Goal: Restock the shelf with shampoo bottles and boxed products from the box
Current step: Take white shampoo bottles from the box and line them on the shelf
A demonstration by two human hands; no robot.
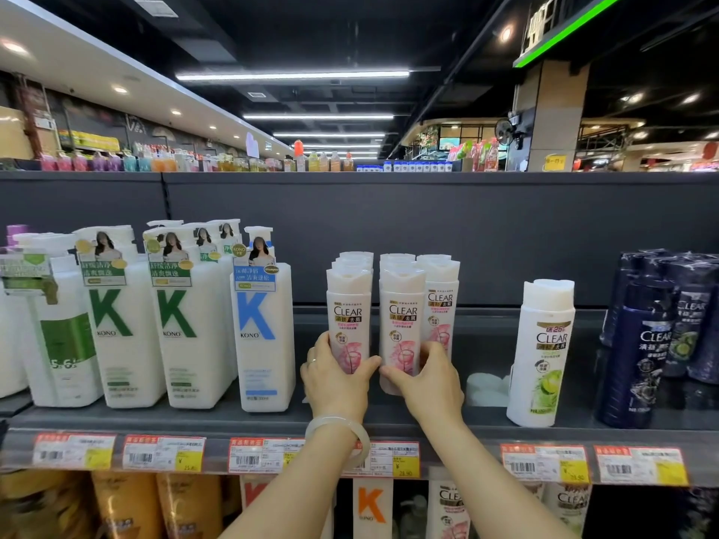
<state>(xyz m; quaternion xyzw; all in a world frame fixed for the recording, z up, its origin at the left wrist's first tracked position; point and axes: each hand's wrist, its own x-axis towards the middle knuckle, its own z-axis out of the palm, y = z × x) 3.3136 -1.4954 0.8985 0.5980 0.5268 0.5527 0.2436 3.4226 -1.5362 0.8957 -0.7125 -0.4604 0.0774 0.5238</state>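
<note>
Pink bottles: two white CLEAR shampoo bottles with pink flower print are standing upright side by side at the front of their rows, the left bottle (349,324) and the right bottle (402,328), close together but not touching.
Where: both are sitting mid-shelf (389,422), between the blue-K KONO bottle (264,336) and the green-print CLEAR bottle (542,355).
Rows behind: more pink bottles are lining up behind each front one, and a third row (441,301) is standing just right and further back; only caps and part of a label are showing.
Hidden: the bases of the two front bottles are being covered by the hands, so whether they are resting on the shelf is unclear.
Hard to read: the price tags (393,459) on the shelf edge are blurring, and the lower shelf's bottles are being cut off by the frame.
Left hand (334,379): reaching up from below, bangle (338,433) on the wrist, its grip curling round the lower part of the left bottle, thumb across the front.
Right hand (426,379): reaching up alongside, its grip wrapping the lower part of the right bottle, fingers on its right side.
Far right: dark blue CLEAR bottles (653,336) are standing in a cluster.
</note>
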